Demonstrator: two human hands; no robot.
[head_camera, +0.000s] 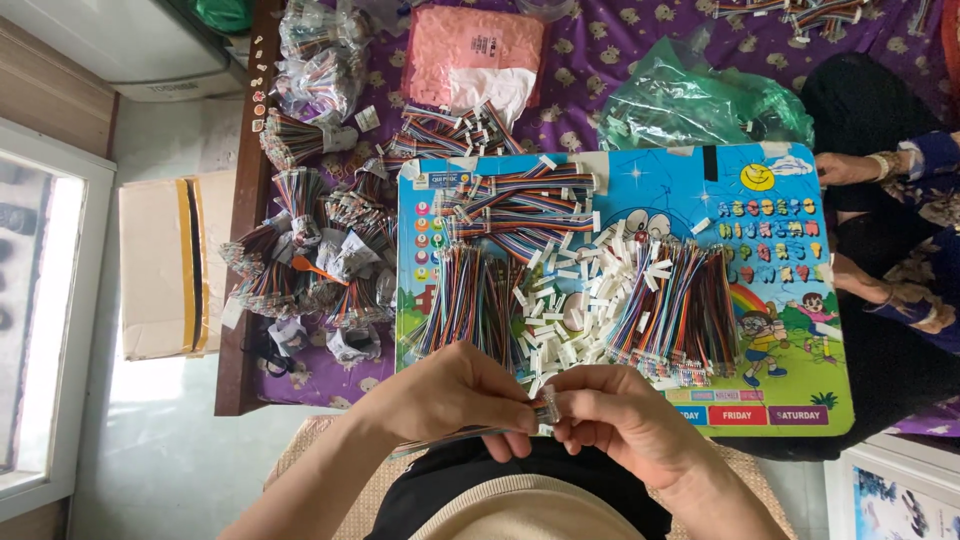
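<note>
Purple patterned cloth (640, 40) is covering the low surface, and a bright blue children's cartoon board (700, 190) is lying on it as a work tray. Just below the board's near edge, the person's left hand (455, 395) and right hand (620, 420) are meeting over a dark lap. Both are pinching a thin multicoloured ribbon cable with a small white plastic connector (546, 408): the left fingers are clenching the wire strands, the right fingertips are gripping the connector end. The cable's colours are hard to make out, since the fingers are hiding most of it and its tail is trailing off behind the left hand.

On the board, loose white plastic connector housings (565, 300) are lying heaped at the centre, with a row of rainbow-coloured wire bundles (680, 300) to their right and more multicoloured wire bundles (470, 295) to their left. Left of the board, tied bunches of coloured wires (300, 260) are piling up. Beyond the board's far edge, a pink plastic bag (470, 50) is holding pale small parts, and a green translucent plastic bag (700, 100) is sitting crumpled, its contents unclear. At the board's right edge, another person's hands (850, 168) are partly cut off by the frame. A brown cardboard box (165, 265) is standing on the floor far left of the board.
</note>
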